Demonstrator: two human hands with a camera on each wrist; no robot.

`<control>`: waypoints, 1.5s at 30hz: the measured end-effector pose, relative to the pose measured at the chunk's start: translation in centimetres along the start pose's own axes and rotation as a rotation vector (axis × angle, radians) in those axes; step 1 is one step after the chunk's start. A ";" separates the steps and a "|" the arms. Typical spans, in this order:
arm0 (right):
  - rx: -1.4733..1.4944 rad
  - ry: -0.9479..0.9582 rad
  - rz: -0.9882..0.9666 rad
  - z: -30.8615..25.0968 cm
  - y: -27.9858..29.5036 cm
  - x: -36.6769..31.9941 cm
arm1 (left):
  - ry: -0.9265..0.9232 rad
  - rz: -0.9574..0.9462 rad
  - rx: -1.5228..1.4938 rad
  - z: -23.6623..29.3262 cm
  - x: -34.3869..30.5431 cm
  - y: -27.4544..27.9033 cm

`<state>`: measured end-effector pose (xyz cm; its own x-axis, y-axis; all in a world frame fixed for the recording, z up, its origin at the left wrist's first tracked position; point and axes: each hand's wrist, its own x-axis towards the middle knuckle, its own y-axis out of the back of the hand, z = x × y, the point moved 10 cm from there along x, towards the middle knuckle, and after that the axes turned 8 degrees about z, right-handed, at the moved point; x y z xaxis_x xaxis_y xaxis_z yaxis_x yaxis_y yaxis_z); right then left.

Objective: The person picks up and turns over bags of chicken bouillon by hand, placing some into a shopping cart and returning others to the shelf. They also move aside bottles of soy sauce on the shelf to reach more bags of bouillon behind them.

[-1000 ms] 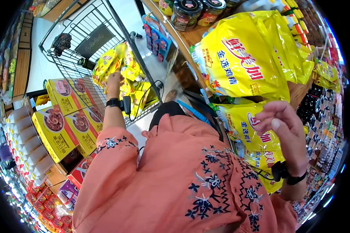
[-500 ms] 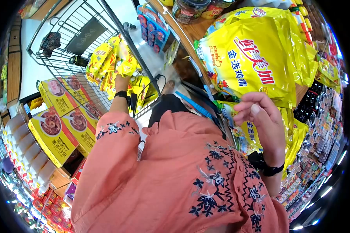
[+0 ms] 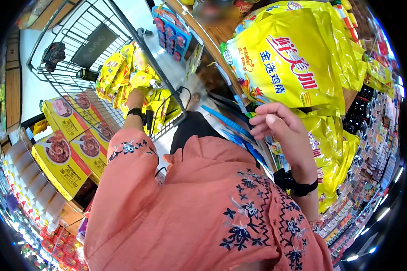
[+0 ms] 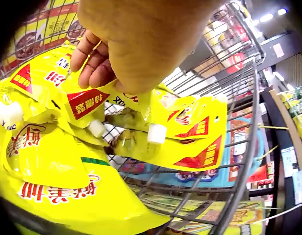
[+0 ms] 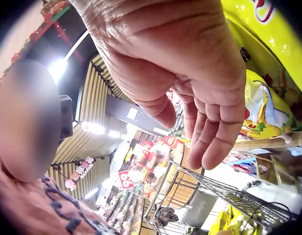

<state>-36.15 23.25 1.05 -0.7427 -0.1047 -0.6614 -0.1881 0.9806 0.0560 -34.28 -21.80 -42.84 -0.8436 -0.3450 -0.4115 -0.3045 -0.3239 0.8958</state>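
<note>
In the head view, the left hand (image 3: 134,98) is inside a wire shopping cart (image 3: 95,46), among yellow pouches (image 3: 111,74) with red labels. The left wrist view shows that hand (image 4: 136,44) with curled fingers and thumb at the top of one pouch (image 4: 87,100), pinching it; part of the grip is hidden. White caps show on some pouches. The right hand (image 3: 285,128) hangs loosely curled and holds nothing, just in front of large yellow bags (image 3: 298,67) stacked on a wooden shelf. Its bent fingers point down in the right wrist view (image 5: 180,83).
Yellow food boxes (image 3: 61,156) stand left of the cart. A dark bottle (image 3: 87,74) lies in the cart, and a dark bundle (image 3: 54,56) is at its far left rim. A blue rack (image 3: 172,34) stands between cart and shelf. Packed shelves fill both sides.
The right hand has moved left and slightly up, away from the lower yellow bags. The left hand stays among the pouches in the cart, its fingers a little lower than before.
</note>
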 end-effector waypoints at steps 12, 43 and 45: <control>-0.011 0.333 -0.160 4.8 -3.2 -3.0 | 0.037 0.364 -1.393 6.2 -17.0 27.0; 0.487 0.514 -0.250 9.7 0.7 -17.2 | -0.657 -0.246 -1.482 32.7 -39.3 36.9; 0.463 0.527 -0.217 10.4 1.3 -17.0 | -0.702 -0.307 -1.481 33.2 -38.6 36.6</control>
<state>-17.07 27.99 4.56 -0.9521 -0.2558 -0.1676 -0.1615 0.8860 -0.4346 -27.56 8.86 11.40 -0.9820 0.1885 -0.0128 -0.1767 -0.9402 -0.2914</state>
